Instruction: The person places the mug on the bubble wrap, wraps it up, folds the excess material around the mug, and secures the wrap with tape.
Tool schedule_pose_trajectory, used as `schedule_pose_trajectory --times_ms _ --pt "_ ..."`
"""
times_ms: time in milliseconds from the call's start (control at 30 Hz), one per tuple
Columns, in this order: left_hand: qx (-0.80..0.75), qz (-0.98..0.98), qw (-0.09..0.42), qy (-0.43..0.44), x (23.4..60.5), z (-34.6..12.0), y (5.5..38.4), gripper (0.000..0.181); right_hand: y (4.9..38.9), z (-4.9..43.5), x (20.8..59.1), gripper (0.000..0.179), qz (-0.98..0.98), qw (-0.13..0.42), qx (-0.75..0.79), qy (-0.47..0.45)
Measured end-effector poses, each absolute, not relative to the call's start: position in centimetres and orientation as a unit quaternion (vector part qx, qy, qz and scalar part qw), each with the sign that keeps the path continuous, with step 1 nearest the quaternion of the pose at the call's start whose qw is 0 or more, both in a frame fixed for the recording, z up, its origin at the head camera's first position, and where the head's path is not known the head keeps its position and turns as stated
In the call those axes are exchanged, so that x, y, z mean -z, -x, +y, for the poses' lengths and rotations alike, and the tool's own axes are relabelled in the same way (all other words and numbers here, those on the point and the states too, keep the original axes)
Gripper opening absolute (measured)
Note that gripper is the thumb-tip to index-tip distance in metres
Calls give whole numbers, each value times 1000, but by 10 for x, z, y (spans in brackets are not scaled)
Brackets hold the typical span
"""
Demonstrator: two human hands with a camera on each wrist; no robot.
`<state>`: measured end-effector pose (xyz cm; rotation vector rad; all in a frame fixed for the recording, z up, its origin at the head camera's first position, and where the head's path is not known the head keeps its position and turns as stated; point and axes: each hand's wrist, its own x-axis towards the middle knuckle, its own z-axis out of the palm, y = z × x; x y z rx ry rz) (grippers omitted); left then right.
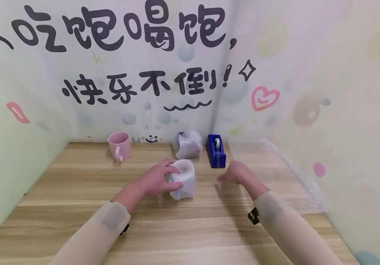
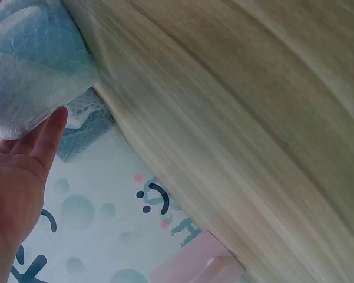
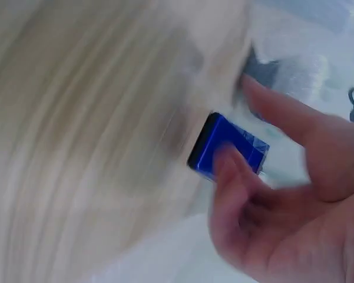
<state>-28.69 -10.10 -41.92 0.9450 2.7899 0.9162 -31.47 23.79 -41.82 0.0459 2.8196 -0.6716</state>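
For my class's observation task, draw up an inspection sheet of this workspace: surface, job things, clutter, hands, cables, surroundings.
Surface: wood-grain table, lighter and darker bands.
Job things: near wrapped bundle, round-topped, in bubble wrap; blue tape dispenser behind it to the right.
Clutter (not in hand): pink mug, upright and unwrapped, far left; far wrapped bundle beside the dispenser; clear bubble wrap sheet spread at right.
Left hand: grips the near bundle.
Right hand: near the dispenser, thumb and fingers apart; nothing seen held, though its wrist view is blurred.
Cables: nothing seen.
Surroundings: pale printed wall with large dark lettering and a pink heart.
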Motion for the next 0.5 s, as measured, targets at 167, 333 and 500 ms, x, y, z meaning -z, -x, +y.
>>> schedule_pose_trajectory --times_ms 167,333,500 --pt "-299 904 37 -304 421 -102 287 50 322 219 411 41 905 67 405 -109" --pt "-303 902 38 -306 423 -101 285 51 333 215 430 40 815 56 551 -169" --pt "-302 902 23 -307 422 -102 285 49 341 216 438 33 749 46 638 -171"
